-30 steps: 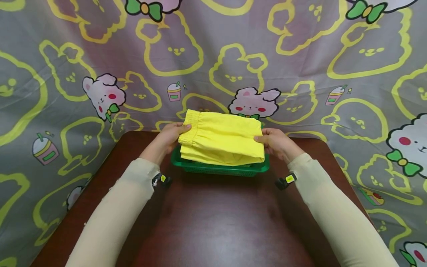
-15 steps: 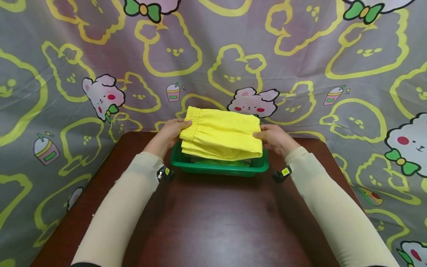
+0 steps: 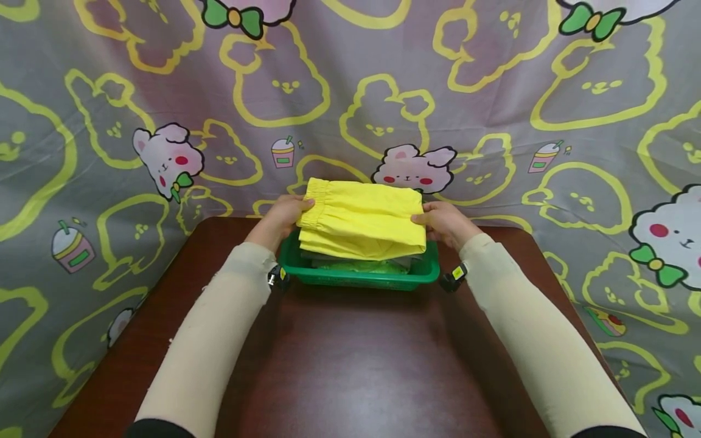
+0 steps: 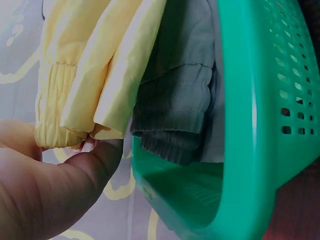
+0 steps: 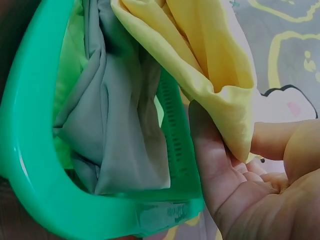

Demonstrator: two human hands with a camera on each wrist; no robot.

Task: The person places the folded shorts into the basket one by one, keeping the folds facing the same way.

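Note:
A folded yellow pair of elastic-waist shorts or trousers [image 3: 361, 219] is held level over a green plastic basket [image 3: 361, 280]. My left hand [image 3: 282, 219] pinches the gathered waistband end, thumb on top. On the other side my right hand [image 3: 446, 222] pinches the folded edge between thumb and fingers. Inside the basket lies a folded grey garment with an elastic band [image 4: 175, 100], beneath the yellow one and apart from it in both wrist views. Bright green cloth [image 5: 70, 85] shows beside the grey garment in the right wrist view.
The basket stands at the back of a dark brown table [image 3: 350, 359]. Behind and around the table hangs a grey curtain [image 3: 339, 91] with yellow cartoon outlines. A small camera is strapped on each wrist.
Both hands have raised the yellow garment and moved it slightly back, so more of the basket's contents shows under its front edge. The basket has stayed in place.

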